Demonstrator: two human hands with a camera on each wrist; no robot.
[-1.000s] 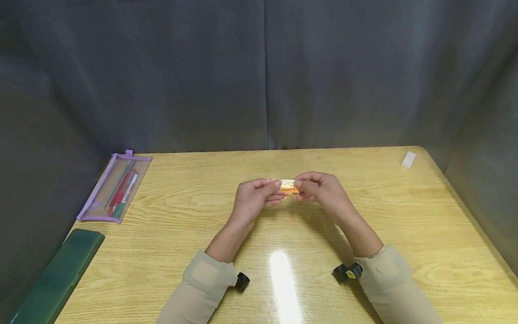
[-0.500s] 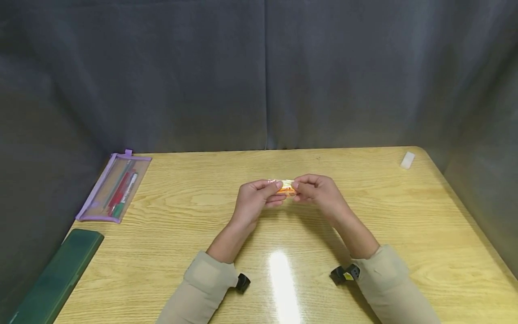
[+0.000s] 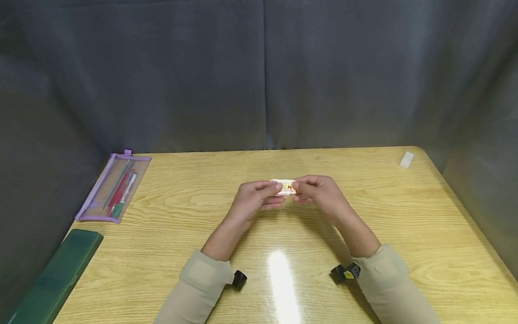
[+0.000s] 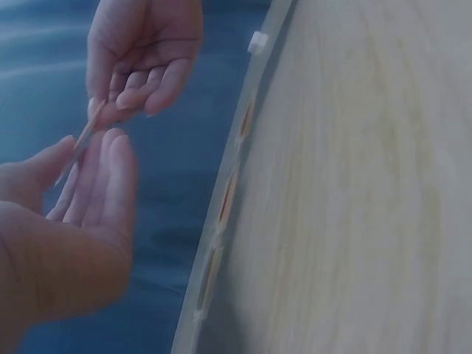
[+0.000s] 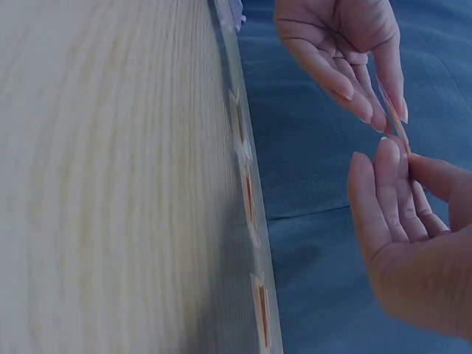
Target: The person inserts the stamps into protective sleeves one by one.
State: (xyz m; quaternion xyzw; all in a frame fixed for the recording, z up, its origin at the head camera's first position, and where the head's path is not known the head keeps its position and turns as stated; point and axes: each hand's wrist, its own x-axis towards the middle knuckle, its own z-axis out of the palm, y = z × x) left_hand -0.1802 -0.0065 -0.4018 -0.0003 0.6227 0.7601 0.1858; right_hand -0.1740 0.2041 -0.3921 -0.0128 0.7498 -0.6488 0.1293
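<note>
A small, flat, shiny packet (image 3: pixel 286 187) with orange and yellow print is held up over the table, between both hands. My left hand (image 3: pixel 254 199) pinches its left end, thumb on top and fingers behind. At the other end, my right hand (image 3: pixel 322 193) pinches it the same way. Seen from the left wrist, the packet (image 4: pixel 81 139) is thin and nearly edge-on. The right wrist view also shows the packet (image 5: pixel 395 118) as a narrow strip. Thumbs and fingers cover its ends, and its contents cannot be made out.
A purple-edged mesh pencil pouch (image 3: pixel 139 182) with pens inside lies at the table's far left. Below it is a dark green case (image 3: pixel 60 274). A white eraser-like block (image 3: pixel 406 159) sits near the far right corner. Dark curtains (image 3: pixel 259 76) surround the wooden table (image 3: pixel 404 216).
The right hand has shifted slightly left, closer to the left hand. The packet has tilted, and its face now catches more glare. Both hands keep their pinch.
</note>
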